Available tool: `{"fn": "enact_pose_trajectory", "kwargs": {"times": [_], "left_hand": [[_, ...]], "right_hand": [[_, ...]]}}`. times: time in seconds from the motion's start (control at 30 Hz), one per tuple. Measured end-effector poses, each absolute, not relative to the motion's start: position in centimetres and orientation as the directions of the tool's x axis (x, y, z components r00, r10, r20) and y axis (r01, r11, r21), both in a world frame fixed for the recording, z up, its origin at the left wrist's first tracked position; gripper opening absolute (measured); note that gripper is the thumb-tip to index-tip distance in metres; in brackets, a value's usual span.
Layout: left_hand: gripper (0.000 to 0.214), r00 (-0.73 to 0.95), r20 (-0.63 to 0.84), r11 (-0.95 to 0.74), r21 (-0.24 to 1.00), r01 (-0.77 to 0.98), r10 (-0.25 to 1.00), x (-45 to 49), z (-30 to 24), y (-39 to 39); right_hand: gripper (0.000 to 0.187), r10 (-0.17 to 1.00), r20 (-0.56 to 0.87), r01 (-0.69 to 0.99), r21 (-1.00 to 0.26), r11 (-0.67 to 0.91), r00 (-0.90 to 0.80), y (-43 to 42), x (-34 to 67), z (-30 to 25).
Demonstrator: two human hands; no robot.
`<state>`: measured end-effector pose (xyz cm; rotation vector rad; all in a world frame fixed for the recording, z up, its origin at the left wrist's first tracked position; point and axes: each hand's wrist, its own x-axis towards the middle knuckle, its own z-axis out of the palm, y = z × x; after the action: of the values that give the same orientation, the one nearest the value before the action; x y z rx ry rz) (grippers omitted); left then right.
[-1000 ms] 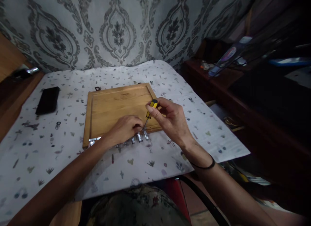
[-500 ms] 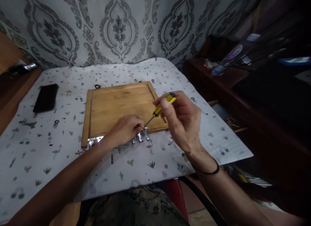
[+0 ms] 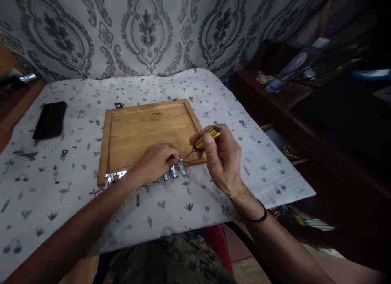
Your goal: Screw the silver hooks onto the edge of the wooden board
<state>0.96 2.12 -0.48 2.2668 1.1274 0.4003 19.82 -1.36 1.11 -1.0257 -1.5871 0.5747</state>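
A wooden panel (image 3: 149,127) with a raised frame lies flat on the table. Along its near edge runs a bright metal strip (image 3: 122,173) with several small metal hooks (image 3: 174,172) hanging over the side; my left forearm covers part of it. My left hand (image 3: 159,159) rests on this edge with fingers pinched together by the rightmost hooks; what they hold is hidden. In my right hand (image 3: 224,155) is a screwdriver (image 3: 207,138) with a yellow and black handle. It slants down to the left, its tip at the strip's right end near my left fingertips.
A patterned white cloth (image 3: 195,210) covers the table. On the left lies a dark flat object (image 3: 49,120). A dark red cabinet (image 3: 305,125) stands to the right, with a bottle (image 3: 290,68) on it. A patterned curtain (image 3: 149,31) hangs behind.
My right hand and the screwdriver have come slightly lower and to the left, the handle tilting flatter. My left hand stays at the strip. The whole view has shifted a little.
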Motion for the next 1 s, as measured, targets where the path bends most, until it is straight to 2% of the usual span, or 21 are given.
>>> {"fn": "enact_pose_trajectory", "kwargs": {"times": [0.3,0.47,0.73,0.87,1.0], "left_hand": [[0.017,0.583,-0.011,-0.460,0.602,0.653,0.813,1.0,-0.3,2.1],[0.019,0.587,0.031,-0.481,0.610,0.630,0.809,1.0,-0.5,2.1],[0.017,0.576,0.042,-0.463,0.643,0.610,0.816,0.7,-0.3,2.1],[0.019,0.531,0.025,-0.442,0.588,0.678,0.847,-0.3,1.1,1.9],[0.021,0.479,0.068,-0.441,0.516,0.734,0.875,-1.9,1.7,1.3]], "right_hand": [[0.032,0.864,0.503,0.349,-0.804,0.481,-0.033,-1.0,19.8,0.8],[0.031,0.857,0.508,0.414,-0.765,0.493,-0.083,-1.0,19.7,1.2],[0.032,0.865,0.489,0.420,-0.766,0.487,-0.110,-0.9,19.5,1.2],[0.032,0.853,0.511,0.418,-0.755,0.506,-0.108,-0.9,19.5,1.2],[0.032,0.844,0.524,0.400,-0.754,0.521,-0.112,-0.9,19.4,1.2]]}}
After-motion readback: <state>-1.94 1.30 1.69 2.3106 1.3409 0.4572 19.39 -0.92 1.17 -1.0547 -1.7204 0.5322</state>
